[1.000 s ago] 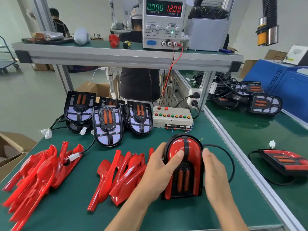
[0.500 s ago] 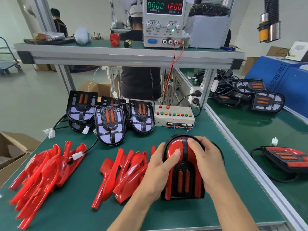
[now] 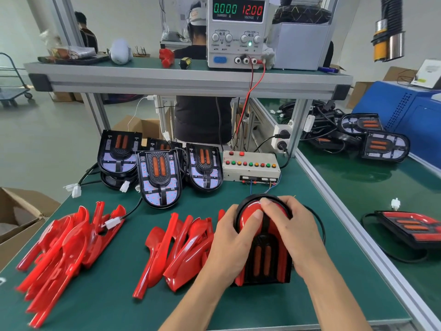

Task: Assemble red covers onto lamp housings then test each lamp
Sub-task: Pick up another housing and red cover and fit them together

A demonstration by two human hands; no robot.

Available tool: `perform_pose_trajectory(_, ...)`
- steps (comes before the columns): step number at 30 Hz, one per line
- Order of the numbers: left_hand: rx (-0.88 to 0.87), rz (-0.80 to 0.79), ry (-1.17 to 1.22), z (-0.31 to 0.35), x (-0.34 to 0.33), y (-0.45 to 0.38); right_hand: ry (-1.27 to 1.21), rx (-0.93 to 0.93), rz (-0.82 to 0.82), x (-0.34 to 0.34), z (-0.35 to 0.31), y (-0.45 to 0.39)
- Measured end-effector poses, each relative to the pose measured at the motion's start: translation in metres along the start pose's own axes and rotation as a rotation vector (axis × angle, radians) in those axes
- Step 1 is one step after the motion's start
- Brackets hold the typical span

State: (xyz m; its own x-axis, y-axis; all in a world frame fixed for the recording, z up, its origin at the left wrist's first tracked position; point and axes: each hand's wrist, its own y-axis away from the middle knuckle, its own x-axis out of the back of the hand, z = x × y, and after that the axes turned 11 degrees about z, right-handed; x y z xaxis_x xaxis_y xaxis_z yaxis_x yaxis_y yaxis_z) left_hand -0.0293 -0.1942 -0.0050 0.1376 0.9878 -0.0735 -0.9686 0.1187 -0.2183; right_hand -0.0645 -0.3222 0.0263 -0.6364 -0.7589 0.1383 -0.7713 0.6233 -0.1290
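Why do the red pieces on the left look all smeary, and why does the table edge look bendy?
Head view: the left pile of red covers is smeared by motion blur near the frame edge; the lamp under both hands is sharp; the wide-angle lens bends the table's metal edge; the power supply digits glow clearly.

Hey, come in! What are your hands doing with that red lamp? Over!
Left hand and right hand both pressing the red cover onto the lamp housing. Lamp flat on the bench. Nothing in the way.

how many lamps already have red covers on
2: one lamp on the near bench under both hands, one on the right bench by the edge. Uncovered housings at the back may hide others.
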Motion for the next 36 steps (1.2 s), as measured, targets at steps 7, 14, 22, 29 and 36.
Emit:
perform_pose_trajectory(7, -0.012, -0.033, 0.012, -0.005, -0.005, 0.004, -0.080, -0.145, -0.045, 0.006, 0.003, -0.005)
perform_pose_trajectory(14, 0.107, -0.019, 0.044, -0.003, -0.007, -0.001, -0.099, -0.114, -0.042, 0.008, 0.001, -0.002)
perform_pose_trajectory(22, 0.717, 0.020, 0.363, 0.001, -0.019, -0.003, 0.148, 0.025, -0.082, 0.067, 0.028, 0.026)
perform_pose_trajectory(29, 0.831, 0.127, 0.507, -0.011, -0.042, 0.006, -0.228, -0.262, 0.127, 0.084, 0.065, 0.017)
perform_pose_trajectory(36, 0.425, 0.278, 0.089, -0.019, -0.035, 0.004, -0.467, -0.434, 0.224, 0.094, 0.073, 0.004)
